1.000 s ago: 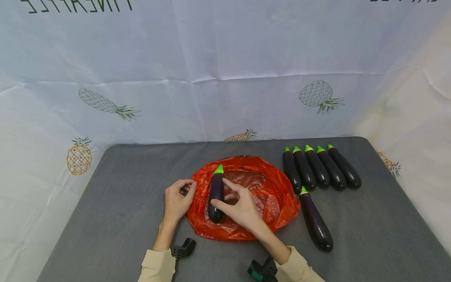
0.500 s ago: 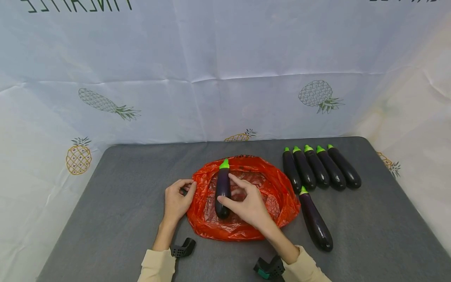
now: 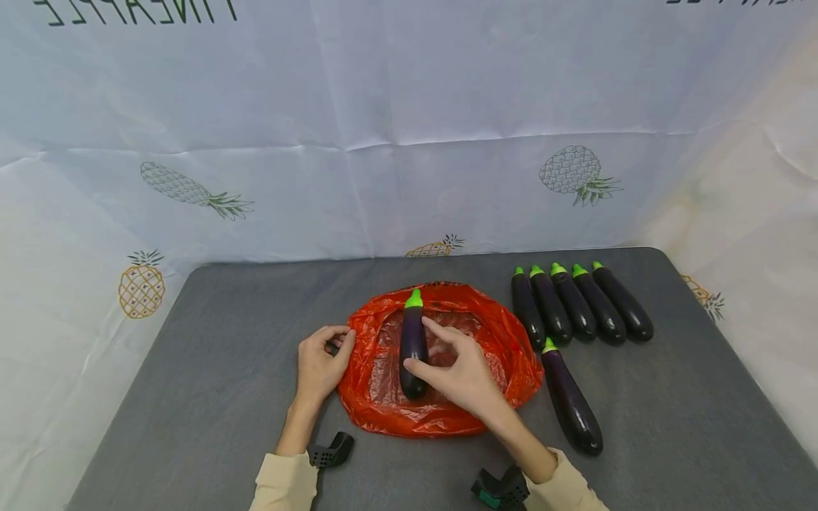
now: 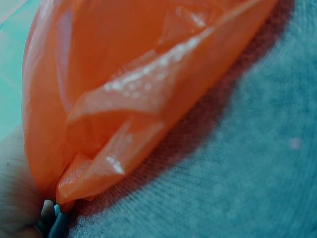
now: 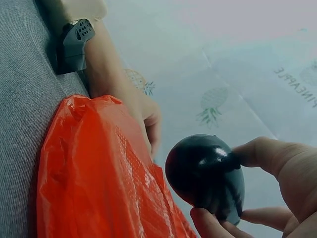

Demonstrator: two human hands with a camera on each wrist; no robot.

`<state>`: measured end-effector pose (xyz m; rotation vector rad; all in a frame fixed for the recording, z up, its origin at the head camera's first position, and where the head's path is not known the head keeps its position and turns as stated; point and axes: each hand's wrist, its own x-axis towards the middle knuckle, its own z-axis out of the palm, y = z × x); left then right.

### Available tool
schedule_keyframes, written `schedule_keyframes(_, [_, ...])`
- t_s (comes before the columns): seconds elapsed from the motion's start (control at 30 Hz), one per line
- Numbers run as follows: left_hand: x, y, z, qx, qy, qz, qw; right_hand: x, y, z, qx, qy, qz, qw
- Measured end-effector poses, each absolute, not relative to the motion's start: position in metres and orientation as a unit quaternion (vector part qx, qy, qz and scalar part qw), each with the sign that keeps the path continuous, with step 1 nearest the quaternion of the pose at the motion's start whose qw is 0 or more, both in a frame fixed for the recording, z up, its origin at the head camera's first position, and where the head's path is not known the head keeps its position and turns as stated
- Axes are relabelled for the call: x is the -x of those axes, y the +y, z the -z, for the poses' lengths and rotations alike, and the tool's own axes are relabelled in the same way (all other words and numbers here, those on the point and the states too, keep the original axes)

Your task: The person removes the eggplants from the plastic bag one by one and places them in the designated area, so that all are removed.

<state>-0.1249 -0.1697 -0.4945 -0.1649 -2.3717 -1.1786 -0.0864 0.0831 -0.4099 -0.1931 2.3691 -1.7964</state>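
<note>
A red plastic bag (image 3: 441, 424) lies with its mouth spread wide on the table. At its left rim my left hand (image 3: 322, 362) pinches the plastic between thumb and fingers; in the left wrist view the bag's edge (image 4: 119, 148) gathers at the fingertips. Over the opening, my right hand (image 3: 456, 369) grips an eggplant (image 3: 414, 348) by its side, the green stem pointing away from me. The right wrist view shows the eggplant's round dark end (image 5: 203, 171) between thumb and fingers, above the red bag (image 5: 104, 168).
Several eggplants (image 3: 578, 305) lie in a row at the back right of the grey table (image 3: 243, 341). One more eggplant (image 3: 571, 404) lies in front of them, right of the bag. A white cloth (image 3: 358, 199) with pineapple prints hangs behind the table.
My right hand has moved to the right with the eggplant, from the left part of the bag's opening toward its middle. The left hand has stayed at the rim.
</note>
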Motion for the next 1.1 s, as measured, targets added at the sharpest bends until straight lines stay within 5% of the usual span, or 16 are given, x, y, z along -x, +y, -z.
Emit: schedule_keyframes(1.1, [0.125, -0.169, 0.494, 0.051, -0.864, 0.442, 0.235, 0.073, 0.133, 0.391, 0.093, 0.836, 0.536, 0.073])
